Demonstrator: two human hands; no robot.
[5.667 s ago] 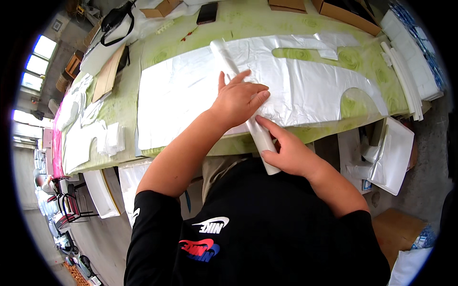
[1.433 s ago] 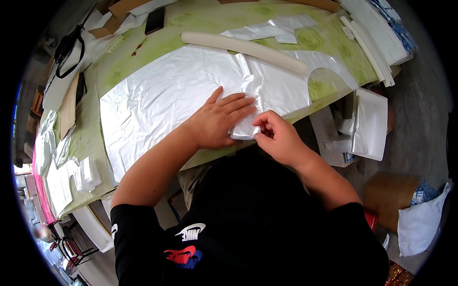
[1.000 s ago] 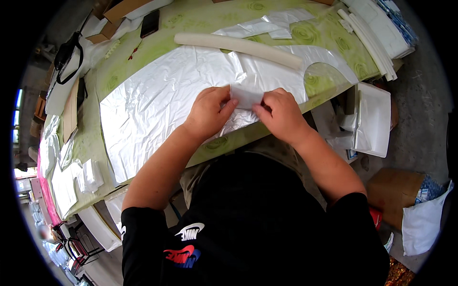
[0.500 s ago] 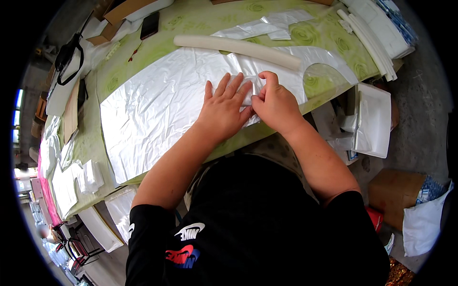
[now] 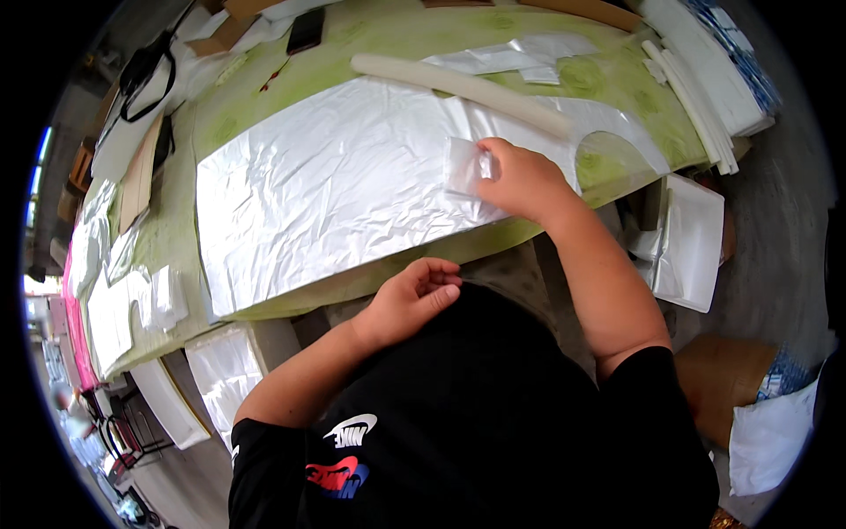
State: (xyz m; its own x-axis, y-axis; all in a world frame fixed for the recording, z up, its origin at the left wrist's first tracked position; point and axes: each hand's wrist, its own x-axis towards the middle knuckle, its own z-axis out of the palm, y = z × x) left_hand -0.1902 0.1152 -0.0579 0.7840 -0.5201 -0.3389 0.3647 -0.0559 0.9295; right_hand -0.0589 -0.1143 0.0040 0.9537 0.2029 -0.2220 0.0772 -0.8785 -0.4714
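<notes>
My right hand (image 5: 527, 181) is closed on the edge of a small folded plastic packet (image 5: 461, 166), pale and see-through. It holds the packet over a large sheet of silvery-white plastic film (image 5: 317, 176), which lies wrinkled on the table. My left hand (image 5: 412, 298) is off the film, in front of my body below the table's near edge. Its fingers are loosely curled with the thumb apart, and nothing shows in them. Across the film's far edge rests a long off-white foam-like roll (image 5: 458, 88).
A green patterned cloth covers the table (image 5: 264, 110). At the far side lie a phone (image 5: 305, 32) and a strip of film (image 5: 529, 55). White rolls (image 5: 692, 106) lie at the right edge. A white bin (image 5: 692, 242) stands below right, and folded white pieces (image 5: 163, 300) lie at left.
My left hand has drawn back from the film toward my body. The right hand now holds up the folded packet. The view has shifted slightly.
</notes>
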